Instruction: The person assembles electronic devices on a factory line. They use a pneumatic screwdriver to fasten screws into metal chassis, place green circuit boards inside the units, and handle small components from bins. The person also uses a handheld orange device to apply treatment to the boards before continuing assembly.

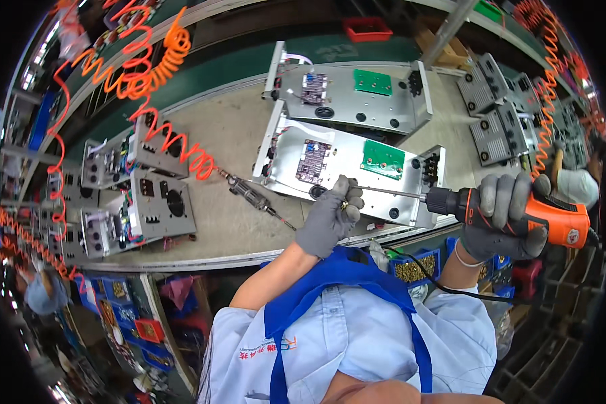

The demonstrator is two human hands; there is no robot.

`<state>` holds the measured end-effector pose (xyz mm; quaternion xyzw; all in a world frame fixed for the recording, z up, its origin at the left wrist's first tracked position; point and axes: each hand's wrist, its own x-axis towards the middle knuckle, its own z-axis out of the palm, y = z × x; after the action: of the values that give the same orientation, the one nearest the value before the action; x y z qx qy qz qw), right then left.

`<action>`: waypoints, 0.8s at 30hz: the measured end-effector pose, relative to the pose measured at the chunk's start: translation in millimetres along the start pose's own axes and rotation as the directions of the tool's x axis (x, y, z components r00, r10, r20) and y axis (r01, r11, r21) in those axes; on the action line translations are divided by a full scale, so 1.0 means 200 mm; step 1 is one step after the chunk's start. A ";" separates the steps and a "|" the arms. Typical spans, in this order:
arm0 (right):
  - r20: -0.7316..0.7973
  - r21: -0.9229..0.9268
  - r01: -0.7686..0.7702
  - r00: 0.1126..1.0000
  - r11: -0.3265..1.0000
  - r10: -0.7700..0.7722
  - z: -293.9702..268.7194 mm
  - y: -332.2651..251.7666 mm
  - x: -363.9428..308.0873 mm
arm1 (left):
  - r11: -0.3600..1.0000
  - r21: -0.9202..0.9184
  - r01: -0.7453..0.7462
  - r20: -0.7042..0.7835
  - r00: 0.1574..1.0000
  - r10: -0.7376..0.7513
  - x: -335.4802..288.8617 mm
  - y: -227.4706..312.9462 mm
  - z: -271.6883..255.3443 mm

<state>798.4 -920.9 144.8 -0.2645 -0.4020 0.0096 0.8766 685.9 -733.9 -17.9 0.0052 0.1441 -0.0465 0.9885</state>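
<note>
My right hand, in a grey glove, is wrapped round an orange and black electric screwdriver. Its long bit points left, and the tip reaches my left hand. That hand, also gloved, is closed with the fingertips pinched around the bit's end; small brass-coloured screws seem to show among its fingers. Just beyond both hands lies a silver metal chassis with upright end plates. A brown circuit board and a green circuit board sit on it. The bit passes over the chassis's near edge.
A second similar chassis lies behind. Finished-looking metal units stand left, and more grey units right. An air screwdriver on a coiled orange hose rests on the bench. A blue bin of screws sits below the bench edge.
</note>
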 end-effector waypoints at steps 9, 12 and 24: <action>-0.051 -0.057 0.012 0.999 0.998 -0.015 -0.04 0.07 0.03 | 0.988 0.084 0.133 -0.013 0.991 -0.133 0.13 0.09 -0.01; 0.028 -0.078 -0.031 0.999 0.996 0.033 -0.08 0.12 0.07 | 0.966 0.241 0.090 -0.094 0.993 -0.069 0.20 0.12 -0.02; -0.109 -0.316 -0.213 0.976 0.924 0.188 -0.28 0.54 0.21 | 0.863 0.505 0.026 -0.064 0.998 0.007 0.17 0.12 -0.13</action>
<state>887.2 -844.3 93.6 -0.4458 -0.3349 0.0226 0.8298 713.7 -712.0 -53.3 0.2646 0.1582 -0.0875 0.9473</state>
